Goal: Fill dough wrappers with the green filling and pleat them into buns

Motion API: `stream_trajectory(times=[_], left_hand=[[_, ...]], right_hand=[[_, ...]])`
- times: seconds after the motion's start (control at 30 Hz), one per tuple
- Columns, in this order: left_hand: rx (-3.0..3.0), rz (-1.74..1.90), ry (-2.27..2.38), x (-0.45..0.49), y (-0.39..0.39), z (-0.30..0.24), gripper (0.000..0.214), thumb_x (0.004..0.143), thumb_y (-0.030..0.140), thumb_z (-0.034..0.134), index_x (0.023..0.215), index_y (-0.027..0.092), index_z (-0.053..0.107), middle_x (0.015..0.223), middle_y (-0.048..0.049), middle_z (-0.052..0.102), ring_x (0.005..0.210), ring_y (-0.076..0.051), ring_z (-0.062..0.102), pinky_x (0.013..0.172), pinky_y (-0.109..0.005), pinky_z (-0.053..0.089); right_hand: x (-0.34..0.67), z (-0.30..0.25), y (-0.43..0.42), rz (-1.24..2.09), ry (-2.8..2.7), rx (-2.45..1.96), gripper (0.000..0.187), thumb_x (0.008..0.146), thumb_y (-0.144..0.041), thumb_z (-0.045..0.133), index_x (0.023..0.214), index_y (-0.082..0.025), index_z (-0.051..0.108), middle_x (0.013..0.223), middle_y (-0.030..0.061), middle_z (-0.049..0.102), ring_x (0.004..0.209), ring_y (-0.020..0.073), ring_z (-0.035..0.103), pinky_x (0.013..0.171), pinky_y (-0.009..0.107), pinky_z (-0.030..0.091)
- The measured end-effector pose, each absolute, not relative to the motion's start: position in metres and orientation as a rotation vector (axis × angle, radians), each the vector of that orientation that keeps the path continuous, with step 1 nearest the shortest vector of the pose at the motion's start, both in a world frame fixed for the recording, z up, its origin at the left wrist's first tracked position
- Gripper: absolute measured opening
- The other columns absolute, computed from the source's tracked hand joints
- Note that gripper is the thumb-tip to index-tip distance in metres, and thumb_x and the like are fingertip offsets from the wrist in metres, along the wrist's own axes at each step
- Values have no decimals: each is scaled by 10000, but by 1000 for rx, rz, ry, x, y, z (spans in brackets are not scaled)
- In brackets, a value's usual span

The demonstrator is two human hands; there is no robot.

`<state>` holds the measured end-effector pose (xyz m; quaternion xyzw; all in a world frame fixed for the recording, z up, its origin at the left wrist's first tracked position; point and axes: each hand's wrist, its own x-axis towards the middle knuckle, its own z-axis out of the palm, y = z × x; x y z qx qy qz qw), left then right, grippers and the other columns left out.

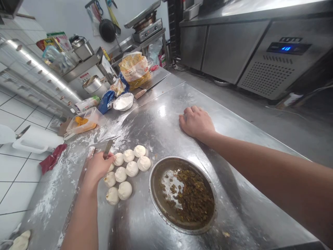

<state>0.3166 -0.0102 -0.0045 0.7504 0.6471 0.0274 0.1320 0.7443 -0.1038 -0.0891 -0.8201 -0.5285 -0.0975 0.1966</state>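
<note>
My left hand (98,166) is closed around the handle of a metal scraper (108,148), whose blade points away from me. It rests against a cluster of several white filled dough buns (125,170) on the floured steel table (161,128). To their right sits a round metal pan (182,194) with a thin layer of brownish-green filling. My right hand (195,121) lies knuckles up on the bare table farther back, fingers curled under, with nothing visible in it.
A wooden rolling pin (78,184) lies left of my left arm. Farther back stand a bowl of flour (123,102), a plastic tub of orange filling (83,122), a noodle bag (135,69) and a knife (145,91). A dough lump (20,241) sits at bottom left. Steel refrigerated counters (260,52) line the right.
</note>
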Motion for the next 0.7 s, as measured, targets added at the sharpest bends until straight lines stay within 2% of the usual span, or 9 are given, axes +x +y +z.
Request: stream_trajectory(times=[0.17,0.5,0.7], left_hand=[[2192,43,1873,316,-10,-5,277,834,471,630,926,246,765,839,-7,780,825,-242,707,722,-299,441],[2316,28,1898,324,-18,0,196,820,403,630,877,279,771,837,-22,778,928,-291,706,891,-359,442],[2307,93,1894,312,-16,6,245,829,450,626,940,294,778,921,-7,788,925,-265,700,822,-322,454]], right_hand=[[744,-89,-104,-288,-1483,-2302,507,1048,-432,303,1142,-78,654,1082,222,675,1007,358,581,888,455,408],[744,-89,-104,-299,-1489,-2305,508,1047,-429,301,1130,-78,659,1066,222,675,994,356,582,882,454,407],[745,-90,-104,-290,-1492,-2295,516,1048,-425,290,1135,-74,658,1071,230,671,993,360,572,881,461,402]])
